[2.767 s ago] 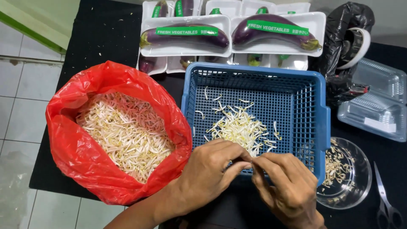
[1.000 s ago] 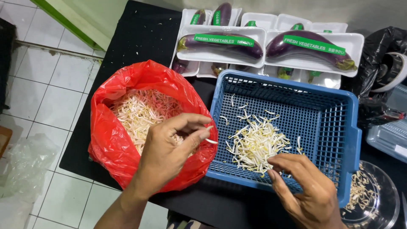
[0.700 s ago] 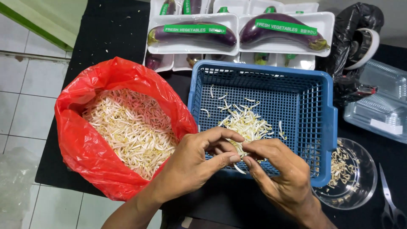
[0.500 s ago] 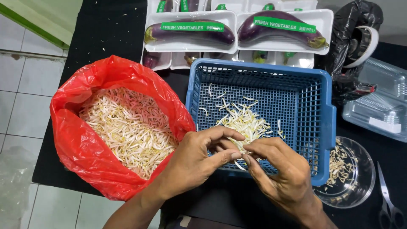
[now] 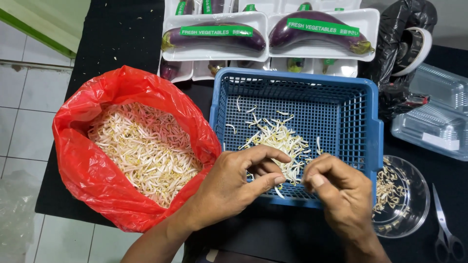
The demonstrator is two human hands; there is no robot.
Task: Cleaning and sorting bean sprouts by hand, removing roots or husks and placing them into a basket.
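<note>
Bean sprouts (image 5: 278,143) lie in a loose pile on the floor of the blue basket (image 5: 373,126), which serves as landmark. Left hand (image 5: 234,187), at the basket's near rim, pinches a single sprout between thumb and fingers (image 5: 273,156); right hand (image 5: 341,190), beside it at the same rim, has its fingertips curled together, apparently nipping the sprout's end. Good practice: a light pinch near the tip, so the stem is not crushed. Left of the basket, a red bag (image 5: 92,175) holds the bulk; right of it, a clear bowl (image 5: 414,204) holds trimmings. The right hand's contact is hidden; the scissors (image 5: 446,229) are cut off.
</note>
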